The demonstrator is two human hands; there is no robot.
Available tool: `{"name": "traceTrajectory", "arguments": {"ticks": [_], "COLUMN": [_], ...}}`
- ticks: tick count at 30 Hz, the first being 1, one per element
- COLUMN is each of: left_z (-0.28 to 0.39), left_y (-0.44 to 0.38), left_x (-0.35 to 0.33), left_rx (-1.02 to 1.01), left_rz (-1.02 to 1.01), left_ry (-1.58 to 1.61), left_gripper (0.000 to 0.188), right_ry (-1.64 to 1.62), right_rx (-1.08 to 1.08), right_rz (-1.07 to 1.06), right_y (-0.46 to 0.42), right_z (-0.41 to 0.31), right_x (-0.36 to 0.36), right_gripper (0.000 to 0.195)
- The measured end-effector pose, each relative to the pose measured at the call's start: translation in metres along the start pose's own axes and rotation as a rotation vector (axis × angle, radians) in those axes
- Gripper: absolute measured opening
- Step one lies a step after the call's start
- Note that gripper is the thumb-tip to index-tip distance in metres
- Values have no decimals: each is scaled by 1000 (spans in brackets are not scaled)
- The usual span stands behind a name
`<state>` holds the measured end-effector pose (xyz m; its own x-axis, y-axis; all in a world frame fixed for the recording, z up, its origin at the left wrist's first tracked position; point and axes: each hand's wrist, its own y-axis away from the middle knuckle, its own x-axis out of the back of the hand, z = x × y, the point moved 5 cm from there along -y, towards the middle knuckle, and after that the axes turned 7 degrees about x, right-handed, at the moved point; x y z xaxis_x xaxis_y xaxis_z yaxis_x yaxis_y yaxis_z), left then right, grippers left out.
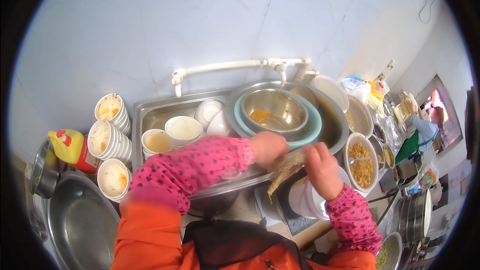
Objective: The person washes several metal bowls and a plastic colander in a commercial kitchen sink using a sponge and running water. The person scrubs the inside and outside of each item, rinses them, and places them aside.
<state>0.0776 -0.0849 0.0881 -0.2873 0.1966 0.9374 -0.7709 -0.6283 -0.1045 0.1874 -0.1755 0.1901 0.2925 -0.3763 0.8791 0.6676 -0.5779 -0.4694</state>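
Note:
A wet, tan-grey cloth (285,168) hangs bunched over the front edge of the sink. My left hand (268,147) is closed in a fist on its left side, slightly blurred. At its upper right end, the fingers of my right hand (323,170) grip the cloth. Just beyond my hands, a steel bowl (275,99) with yellowish liquid sits inside a turquoise basin (316,122). Both rest in a large steel basin (339,120). My left forearm passes over the steel sink (139,110), where white bowls (183,129) are stacked, some holding cloudy liquid.
Stacks of used white bowls (112,180) and a yellow jug (69,146) stand left, above a large empty steel tub (80,221). White pipes with taps (225,66) run along the wall. White buckets (305,198) stand below; a food tub (360,165) is right. Another person (423,131) works farther right.

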Motion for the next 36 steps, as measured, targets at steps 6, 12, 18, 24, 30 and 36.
{"name": "traceTrajectory", "arguments": {"ticks": [6, 12, 18, 24, 30, 36], "left_z": [-9, -16, -18, -59, -133, -133], "left_y": [-3, 2, 8, 15, 4, 66], "left_x": [-29, -57, -67, -45, 4, 56], "left_rx": [-58, 36, -91, 19, 415, 276], "left_rz": [15, 38, 54, 188, 301, 364], "left_ry": [101, 208, -4, 459, 769, 600], "left_gripper": [17, 23, 21, 28, 29, 20], "right_ry": [64, 224, 288, 139, -35, -534], "right_rx": [-35, -49, -57, -66, -235, -160], "right_rz": [103, 223, 293, 227, -57, -516], "right_y": [-37, -85, -130, -140, -130, -156], "right_z": [5, 17, 31, 63, 116, 79], "right_x": [47, 96, 107, 54, -30, -118], "right_gripper": [43, 39, 38, 32, 31, 30]}}
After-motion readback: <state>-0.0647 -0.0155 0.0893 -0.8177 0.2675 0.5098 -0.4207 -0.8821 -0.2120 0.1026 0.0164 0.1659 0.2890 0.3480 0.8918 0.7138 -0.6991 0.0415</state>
